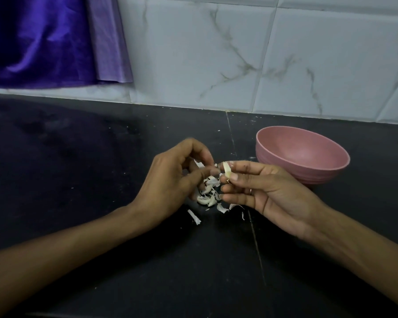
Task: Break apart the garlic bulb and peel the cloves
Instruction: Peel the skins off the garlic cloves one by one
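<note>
**Peeling under way, clove held mid-frame**

A small pale garlic clove (227,169) sits at the centre of the frame, pinched between thumb and forefinger of the right hand (260,191). The left hand (175,180), just beside it, has its fingers curled, thumb and fingertip apparently nipping a scrap of skin at the clove's tip. Below them a heap of papery white peel and cloves (208,196) lies on the black stone counter (78,168). A pink round plastic bowl (303,154) stands right of centre.

The step in hand looks like stripping skin; next, probably, tug it free and drop the clove in the bowl.
</note>
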`<state>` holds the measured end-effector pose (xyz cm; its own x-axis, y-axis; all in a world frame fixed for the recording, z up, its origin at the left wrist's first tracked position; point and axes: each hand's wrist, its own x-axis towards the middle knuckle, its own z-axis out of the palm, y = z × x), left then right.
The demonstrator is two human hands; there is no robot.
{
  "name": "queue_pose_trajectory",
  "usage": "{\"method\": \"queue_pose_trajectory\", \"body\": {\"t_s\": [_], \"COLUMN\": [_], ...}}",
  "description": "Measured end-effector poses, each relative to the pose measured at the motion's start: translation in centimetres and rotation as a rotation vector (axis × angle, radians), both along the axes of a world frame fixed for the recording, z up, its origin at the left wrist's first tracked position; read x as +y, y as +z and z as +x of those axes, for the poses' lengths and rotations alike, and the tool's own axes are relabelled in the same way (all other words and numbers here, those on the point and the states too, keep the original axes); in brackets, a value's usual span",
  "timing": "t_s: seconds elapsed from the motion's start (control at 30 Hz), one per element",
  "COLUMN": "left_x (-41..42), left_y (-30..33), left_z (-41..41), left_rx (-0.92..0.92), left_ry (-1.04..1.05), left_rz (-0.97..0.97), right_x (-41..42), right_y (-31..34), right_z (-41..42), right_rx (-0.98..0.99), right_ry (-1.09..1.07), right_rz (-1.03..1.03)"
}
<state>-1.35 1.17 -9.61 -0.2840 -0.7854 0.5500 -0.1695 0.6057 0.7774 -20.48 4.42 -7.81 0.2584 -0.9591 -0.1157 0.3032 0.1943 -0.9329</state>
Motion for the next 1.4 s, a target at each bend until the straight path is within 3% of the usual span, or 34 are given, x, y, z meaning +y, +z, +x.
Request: {"method": "queue_pose_trajectory", "body": {"t_s": [0.37, 0.7, 1.0, 1.4], "left_x": [-0.3, -0.1, 0.1, 0.5], "left_y": [0.0, 0.0, 0.3, -0.1], "left_z": [-0.1, -0.1, -0.4, -0.5], "left_rx": [0.078, 0.106, 0.146, 0.107], "left_ry": [-0.096, -0.127, -0.120, -0.183], "left_rz": [0.220, 0.257, 0.247, 0.224], "right_x": [0.3, 0.9, 0.9, 1.0], "right_y": [0.2, 0.2, 0.3, 0.4], "right_z": [0.3, 0.6, 0.7, 0.9], "right_rx": [0.164, 0.303, 0.291, 0.135], "right_ry": [-0.049, -0.075, -0.071, 0.028], "right_rz": [-0.146, -0.241, -0.220, -0.091]}}
